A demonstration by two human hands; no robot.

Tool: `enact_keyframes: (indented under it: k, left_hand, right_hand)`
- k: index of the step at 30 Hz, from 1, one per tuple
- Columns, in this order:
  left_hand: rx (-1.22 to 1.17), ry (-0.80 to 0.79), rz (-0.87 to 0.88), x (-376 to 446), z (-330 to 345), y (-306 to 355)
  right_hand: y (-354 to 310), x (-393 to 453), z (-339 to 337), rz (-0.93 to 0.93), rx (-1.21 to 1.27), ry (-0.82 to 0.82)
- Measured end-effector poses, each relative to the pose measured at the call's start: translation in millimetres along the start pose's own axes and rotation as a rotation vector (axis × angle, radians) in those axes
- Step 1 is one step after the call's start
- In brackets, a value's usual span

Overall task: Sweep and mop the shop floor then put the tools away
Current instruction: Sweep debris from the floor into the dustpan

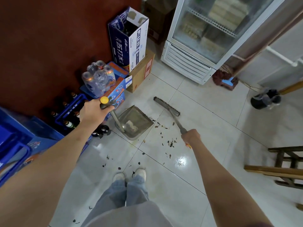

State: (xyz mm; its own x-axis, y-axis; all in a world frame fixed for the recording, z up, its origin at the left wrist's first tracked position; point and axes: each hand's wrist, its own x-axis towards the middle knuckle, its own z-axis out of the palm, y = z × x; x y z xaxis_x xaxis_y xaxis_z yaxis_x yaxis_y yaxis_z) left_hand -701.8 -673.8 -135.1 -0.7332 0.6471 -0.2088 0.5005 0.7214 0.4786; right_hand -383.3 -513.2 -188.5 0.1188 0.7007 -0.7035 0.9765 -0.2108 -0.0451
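Glossy pale floor tiles [205, 161] are lying underfoot, strewn with dark debris [171, 143]. Our left hand [93, 112] is gripping the yellow-capped dustpan handle [105, 102]; our right hand [191, 136] is clasping the thin metal broom shaft [176, 119]. We are listing next: metal dustpan [136, 122], flat on the tiles, holding crumpled paper; bristled broom head [166, 106] beyond it; bottle crate [70, 110], cartons [129, 40], glass-fronted fridge [211, 35].

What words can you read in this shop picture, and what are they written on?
"苏打水": tall open blue and white cardboard box, dark blue side.
Letters on its white side: too blurred.
Printing on the blue and orange cartons: too blurred.
Red mark on the plain brown cardboard box: unreadable.
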Motion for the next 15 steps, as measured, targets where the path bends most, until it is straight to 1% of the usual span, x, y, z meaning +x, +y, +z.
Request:
enact_keyframes:
  k: [8,15]
  left_hand:
    - [0.023,0.001,-0.023,28,20,28]
    - [0.056,-0.015,-0.012,45,28,44]
  right_hand:
    - [-8,51,-39,0.017,0.033,-0.008]
    - [-18,80,-55,-0.045,0.051,0.001]
